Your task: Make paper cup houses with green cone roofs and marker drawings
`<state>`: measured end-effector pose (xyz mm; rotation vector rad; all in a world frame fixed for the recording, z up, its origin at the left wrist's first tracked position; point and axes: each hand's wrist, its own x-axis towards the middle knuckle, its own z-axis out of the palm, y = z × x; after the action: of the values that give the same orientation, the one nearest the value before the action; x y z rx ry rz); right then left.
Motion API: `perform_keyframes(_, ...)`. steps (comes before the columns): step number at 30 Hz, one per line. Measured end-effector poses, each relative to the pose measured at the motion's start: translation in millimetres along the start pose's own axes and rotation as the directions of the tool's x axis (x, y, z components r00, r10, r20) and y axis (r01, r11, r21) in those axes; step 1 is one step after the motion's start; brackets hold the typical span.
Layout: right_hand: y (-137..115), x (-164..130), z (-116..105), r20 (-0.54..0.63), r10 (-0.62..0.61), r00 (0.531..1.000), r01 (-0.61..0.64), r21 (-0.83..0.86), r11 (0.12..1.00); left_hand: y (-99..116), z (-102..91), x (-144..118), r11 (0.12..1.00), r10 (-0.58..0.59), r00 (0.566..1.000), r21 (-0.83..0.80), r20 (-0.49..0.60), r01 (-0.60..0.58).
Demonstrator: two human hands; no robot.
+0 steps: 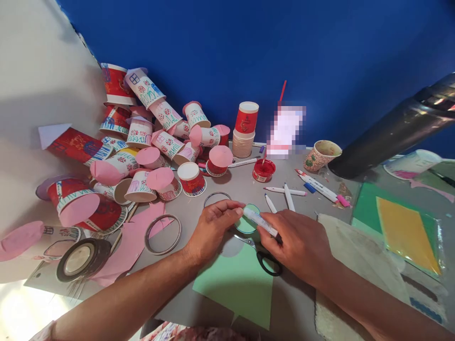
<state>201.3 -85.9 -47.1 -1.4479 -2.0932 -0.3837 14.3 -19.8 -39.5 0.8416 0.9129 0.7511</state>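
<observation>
My left hand (214, 229) pinches the edge of a small light-green paper circle (248, 225). My right hand (297, 242) is closed around a white tube that looks like a glue stick (259, 219). The tube's tip is over the circle and appears to touch it. Below the hands lie black-handled scissors (273, 271), partly hidden by my right hand. A light-green paper sheet (237, 292) with a cut-out curve is spread on the grey table under them.
Decorated paper cups (167, 144) with pink paper tops are piled at left. Tape rolls (83, 259) and pink paper scraps (122, 253) lie nearer. Behind are a cup stack (243, 142), red paint jar (263, 170), markers (288, 196) and a floral cup (322, 156). A cloth (350, 274) lies right.
</observation>
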Motion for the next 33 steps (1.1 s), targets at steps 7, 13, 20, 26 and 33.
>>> perform_keyframes(7,-1.8,1.0,0.2,-0.014,-0.117,0.993,0.116,-0.085,0.99,0.1,-5.0,6.5,0.949,0.084,0.996,0.307,-0.026,-0.072)
perform_keyframes(13,-5.0,-0.2,-0.7,-0.021,-0.085,0.996,0.082,-0.117,0.99,-4.9,-5.2,4.3,0.864,0.202,0.979,0.469,0.011,-0.183)
perform_keyframes(20,-2.5,-1.2,1.1,-0.015,0.056,0.998,-0.056,-0.016,0.998,-5.2,-2.0,2.3,0.85,0.207,0.978,0.496,-0.006,-0.177)
perform_keyframes(26,-1.0,-3.0,1.3,-0.02,0.159,0.987,-0.156,0.12,0.98,-6.9,-3.2,4.9,0.903,0.2,0.979,0.395,-0.035,-0.171)
perform_keyframes(33,-0.3,-2.6,1.6,-0.016,0.194,0.981,-0.191,0.098,0.977,-5.3,0.1,4.0,0.925,0.185,0.981,0.347,-0.06,-0.153)
